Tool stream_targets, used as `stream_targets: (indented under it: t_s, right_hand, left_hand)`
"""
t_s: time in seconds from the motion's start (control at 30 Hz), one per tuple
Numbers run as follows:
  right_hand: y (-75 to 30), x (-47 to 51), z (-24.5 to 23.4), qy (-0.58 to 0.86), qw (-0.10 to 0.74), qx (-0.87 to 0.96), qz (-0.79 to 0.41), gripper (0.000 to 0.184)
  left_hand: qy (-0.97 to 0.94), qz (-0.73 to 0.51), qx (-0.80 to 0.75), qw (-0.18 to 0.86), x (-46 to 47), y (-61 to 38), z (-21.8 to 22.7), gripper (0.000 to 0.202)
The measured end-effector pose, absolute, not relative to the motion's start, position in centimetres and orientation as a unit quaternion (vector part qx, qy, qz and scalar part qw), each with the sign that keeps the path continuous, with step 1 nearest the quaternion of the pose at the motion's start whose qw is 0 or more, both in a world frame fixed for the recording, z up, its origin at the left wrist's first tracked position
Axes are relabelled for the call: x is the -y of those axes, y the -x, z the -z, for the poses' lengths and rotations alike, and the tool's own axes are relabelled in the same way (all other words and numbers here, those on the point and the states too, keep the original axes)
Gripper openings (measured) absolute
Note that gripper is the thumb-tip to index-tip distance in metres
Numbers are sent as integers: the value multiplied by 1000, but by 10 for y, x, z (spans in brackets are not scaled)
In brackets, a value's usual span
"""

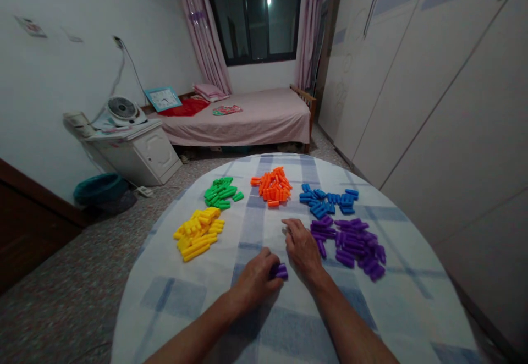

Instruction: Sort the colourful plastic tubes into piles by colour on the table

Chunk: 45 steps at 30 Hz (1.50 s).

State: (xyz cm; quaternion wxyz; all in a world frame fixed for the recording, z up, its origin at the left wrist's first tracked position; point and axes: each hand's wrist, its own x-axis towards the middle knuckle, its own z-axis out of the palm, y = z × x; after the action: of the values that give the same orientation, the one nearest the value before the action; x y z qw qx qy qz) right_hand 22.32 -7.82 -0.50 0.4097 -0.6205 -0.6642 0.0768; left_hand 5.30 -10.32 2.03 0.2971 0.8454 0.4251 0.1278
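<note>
Checked cloth (185,298): L hand (254,281) curled round purple pcs (279,271), R hand (303,248) half-open.

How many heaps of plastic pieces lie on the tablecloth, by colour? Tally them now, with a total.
Yellow plastic pieces: 1 heap
Green plastic pieces: 1 heap
Orange plastic pieces: 1 heap
Blue plastic pieces: 1 heap
Purple plastic pieces: 1 heap
Total: 5 heaps
Not counted: the purple bunch in the left hand.
</note>
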Motion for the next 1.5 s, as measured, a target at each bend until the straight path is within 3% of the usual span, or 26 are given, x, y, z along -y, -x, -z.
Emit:
stream_targets:
  t_s: [0.1, 0.17, 0.3, 0.37, 0.53, 0.67, 0.87, 1.2, 1.5]
  right_hand:
    - [-226, 78, 1, 588, 552, 587, -64, 29]
    - [-230, 79, -2, 573, 612, 544, -30, 29]
    - [-237, 83, -5, 558, 598, 575, 26, 27]
    - [-234, 85, -6, 552, 529, 644, 34, 27]
    - [-218, 86, -3, 581, 303, 755, 16, 25]
    - [-225, 84, 1, 655, 232, 717, 57, 28]
    - [-241, 84, 4, 692, 262, 667, 84, 31]
    - [-219, 85, 8, 628, 291, 721, -21, 29]
    - [-277, 82, -53, 648, 482, 589, 20, 31]
  left_hand:
    - [-794, -215, -455, 342, 88, -80, -12, 19]
    - [-730, -276, -460, 424, 79, -101, -10, 30]
    - [-585, -352, -447, 578, 66, -120, -14, 37]
    - [-580, -397, -456, 546, 61, -112, -16, 34]
    - [-650, -473, -491, 336, 51, -69, -2, 26]
    - [-676, -456, -510, 275, 46, -56, 6, 20]
    - [-713, -421, -493, 266, 44, -60, 5, 20]
    - [-718, -416, -496, 257, 40, -58, 9, 19]
    - [-711, -424, -498, 258, 37, -55, 11, 21]
